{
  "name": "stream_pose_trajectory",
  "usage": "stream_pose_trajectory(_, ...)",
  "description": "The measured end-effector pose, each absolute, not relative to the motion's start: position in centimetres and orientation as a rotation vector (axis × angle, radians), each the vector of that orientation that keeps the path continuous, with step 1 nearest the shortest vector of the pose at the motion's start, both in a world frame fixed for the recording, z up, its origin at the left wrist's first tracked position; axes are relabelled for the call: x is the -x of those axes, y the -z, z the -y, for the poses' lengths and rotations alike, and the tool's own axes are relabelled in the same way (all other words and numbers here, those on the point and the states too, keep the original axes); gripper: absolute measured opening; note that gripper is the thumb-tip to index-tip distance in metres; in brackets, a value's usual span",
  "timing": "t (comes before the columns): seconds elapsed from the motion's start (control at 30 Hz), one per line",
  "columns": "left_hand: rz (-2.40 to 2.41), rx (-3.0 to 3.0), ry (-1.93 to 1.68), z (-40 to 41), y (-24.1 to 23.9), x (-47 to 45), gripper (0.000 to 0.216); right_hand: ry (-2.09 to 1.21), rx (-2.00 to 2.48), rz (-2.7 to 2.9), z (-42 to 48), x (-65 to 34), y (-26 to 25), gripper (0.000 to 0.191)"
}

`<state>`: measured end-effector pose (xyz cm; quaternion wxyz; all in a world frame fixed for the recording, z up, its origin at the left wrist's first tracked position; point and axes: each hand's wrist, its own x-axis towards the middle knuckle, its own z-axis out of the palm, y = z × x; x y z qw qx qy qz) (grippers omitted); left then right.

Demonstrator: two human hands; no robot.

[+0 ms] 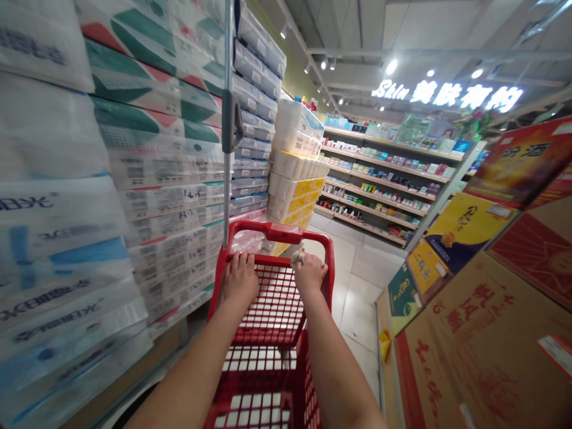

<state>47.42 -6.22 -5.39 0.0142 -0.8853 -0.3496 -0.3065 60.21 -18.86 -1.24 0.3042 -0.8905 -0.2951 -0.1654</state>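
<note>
Near end of the red cart [286, 230] is cut off at bottom edge; forearms block part of its mesh. R hand [310, 271] is curled w/ a pale lump [297, 257] pinched at thumb side; what the lump is = unclear, undersides hidden. L hand [241, 279] lies over the cart's crossbar, fingers side by side; can't tell if clamped. Cart's top rim sits just beyond both hands' fingers. Wrapped pkgs [179, 149] at L, boxes [473, 345] at R, both cut off.

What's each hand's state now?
Left hand: draped over the red plastic cart crossbar; grip cannot be told.
Right hand: closed, holding a small whitish crumpled item.
</note>
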Motion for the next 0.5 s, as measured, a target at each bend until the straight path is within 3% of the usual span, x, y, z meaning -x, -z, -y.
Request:
stream_pose_trajectory(0.23,1.094,2.754,1.061,6.1,6.3,-48.0,0.059,0.413,2.190,1.315,17.4,-58.6,2.5,0.058)
stream_pose_trajectory(0.5,1.058,2.812,1.130,6.7,6.0,-48.2,0.055,0.628,2.215,1.087,18.6,-59.5,4.1,0.050)
